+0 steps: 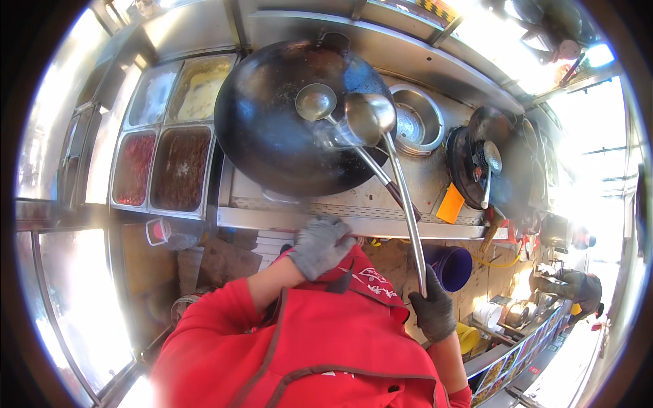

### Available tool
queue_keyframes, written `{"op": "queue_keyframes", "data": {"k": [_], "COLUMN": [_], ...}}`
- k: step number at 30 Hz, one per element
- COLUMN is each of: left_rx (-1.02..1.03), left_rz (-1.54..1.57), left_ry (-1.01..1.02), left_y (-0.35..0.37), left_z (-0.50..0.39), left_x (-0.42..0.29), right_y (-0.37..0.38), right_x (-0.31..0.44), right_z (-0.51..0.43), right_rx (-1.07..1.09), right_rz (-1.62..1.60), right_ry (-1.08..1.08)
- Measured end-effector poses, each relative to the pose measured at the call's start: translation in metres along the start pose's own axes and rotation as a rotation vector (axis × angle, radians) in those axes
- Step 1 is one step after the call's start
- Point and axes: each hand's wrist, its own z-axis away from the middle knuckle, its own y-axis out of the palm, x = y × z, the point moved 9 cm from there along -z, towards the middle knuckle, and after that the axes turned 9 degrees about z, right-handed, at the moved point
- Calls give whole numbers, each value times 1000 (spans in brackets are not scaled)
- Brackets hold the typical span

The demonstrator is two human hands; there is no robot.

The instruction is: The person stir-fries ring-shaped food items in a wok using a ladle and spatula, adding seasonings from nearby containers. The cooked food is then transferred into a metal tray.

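In a dark glove, my right hand (434, 308) grips the long metal handle of a large ladle (375, 118), whose bowl is over the right side of a big dark wok (275, 137). A smaller ladle (315, 102) with a dark grip lies across the wok, its handle reaching past the counter's front edge. My left hand (322, 247), in a grey glove, is near my red apron at the counter's front; its fingers are curled, and whether they hold anything is hidden.
Four metal food pans (181, 168) stand left of the wok. To its right are a round metal pot (418, 120), an orange card (450, 204) and a perforated ladle (492, 158). A purple bucket (454, 269) stands below. Another person (579, 290) bends at the far right.
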Motion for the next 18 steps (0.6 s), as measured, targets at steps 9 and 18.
{"op": "queue_keyframes", "data": {"k": [9,18], "left_rx": [-148,-408], "left_rz": [1638,2066], "left_ry": [-1059,-889], "left_y": [167,97], "left_z": [-62,-88], "left_x": [36,-31], "right_y": [-34,-106], "right_x": [-89,-267], "right_z": [-31,-136], "right_rx": [-276,-258], "right_rz": [-521,-1607], "right_ry": [214,443]}}
